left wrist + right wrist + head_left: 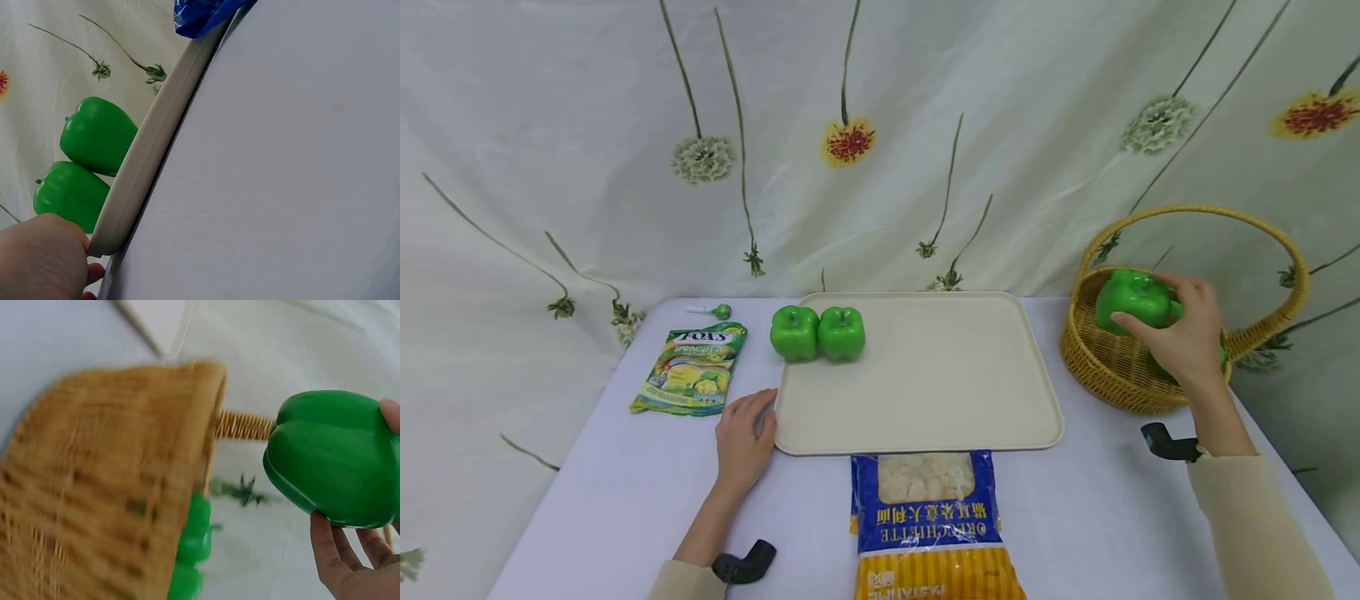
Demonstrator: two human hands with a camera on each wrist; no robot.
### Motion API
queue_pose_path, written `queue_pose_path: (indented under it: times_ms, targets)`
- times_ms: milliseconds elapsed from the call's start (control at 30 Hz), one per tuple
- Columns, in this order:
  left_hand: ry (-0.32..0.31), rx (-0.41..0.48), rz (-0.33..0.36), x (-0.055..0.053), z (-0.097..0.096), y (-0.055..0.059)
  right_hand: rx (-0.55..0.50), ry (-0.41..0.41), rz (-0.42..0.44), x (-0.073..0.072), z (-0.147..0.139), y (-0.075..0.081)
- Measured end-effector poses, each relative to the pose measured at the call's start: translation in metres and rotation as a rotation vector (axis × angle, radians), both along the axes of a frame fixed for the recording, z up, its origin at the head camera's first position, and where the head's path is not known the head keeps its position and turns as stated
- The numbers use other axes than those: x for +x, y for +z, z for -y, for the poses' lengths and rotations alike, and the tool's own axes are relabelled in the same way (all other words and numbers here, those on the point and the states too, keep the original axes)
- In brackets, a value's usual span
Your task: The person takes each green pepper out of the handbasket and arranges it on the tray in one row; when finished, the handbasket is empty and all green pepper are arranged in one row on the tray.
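My right hand point(1187, 329) grips a green bell pepper point(1129, 300) by its sides, thumb and fingers apart around it. In the right wrist view this bell pepper point(337, 459) appears above the rim of the wicker basket point(112, 481). More green peppers point(195, 531) show inside the basket, partly hidden by its wall. At the left edge of the cream tray point(917, 375) lies my left hand point(747, 437), its fingertips touching the rim. Two green bell peppers point(794, 333) stand side by side in the tray's back left corner.
A green and yellow Fox's candy bag point(691, 371) lies left of the tray, with a small green lollipop point(721, 312) behind it. In front of the tray is a blue and yellow orecchiette pasta bag point(928, 525). The basket's tall handle point(1195, 210) arches over its opening.
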State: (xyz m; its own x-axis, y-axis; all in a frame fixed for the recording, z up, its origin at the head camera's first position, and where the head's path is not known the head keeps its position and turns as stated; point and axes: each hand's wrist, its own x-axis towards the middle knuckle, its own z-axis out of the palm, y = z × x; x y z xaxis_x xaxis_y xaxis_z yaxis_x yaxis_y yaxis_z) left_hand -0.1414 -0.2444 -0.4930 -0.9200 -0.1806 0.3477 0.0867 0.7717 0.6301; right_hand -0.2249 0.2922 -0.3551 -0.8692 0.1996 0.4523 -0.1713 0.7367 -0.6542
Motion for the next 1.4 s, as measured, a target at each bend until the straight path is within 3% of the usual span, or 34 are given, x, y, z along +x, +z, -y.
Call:
queue_pose_path:
  times_ms: [300, 567, 733, 1000, 1400]
  targets:
    - [-0.012, 0.001, -0.036, -0.004, -0.002, 0.001, 0.007, 0.195, 0.012, -0.009, 0.052, -0.015]
    - [-0.016, -0.009, -0.06, -0.006, -0.002, -0.001, -0.011, 0.331, 0.084, -0.026, 0.119, -0.031]
    - [-0.022, -0.005, -0.071, -0.007, -0.003, 0.0, -0.033, 0.409, 0.108, -0.036, 0.162, -0.032]
    - [-0.011, -0.008, -0.056, -0.006, -0.002, -0.002, -0.018, 0.486, 0.102, -0.048, 0.218, -0.029]
    - [-0.004, -0.011, -0.043, -0.002, 0.001, -0.001, 0.079, 0.519, 0.27, -0.062, 0.255, -0.05]
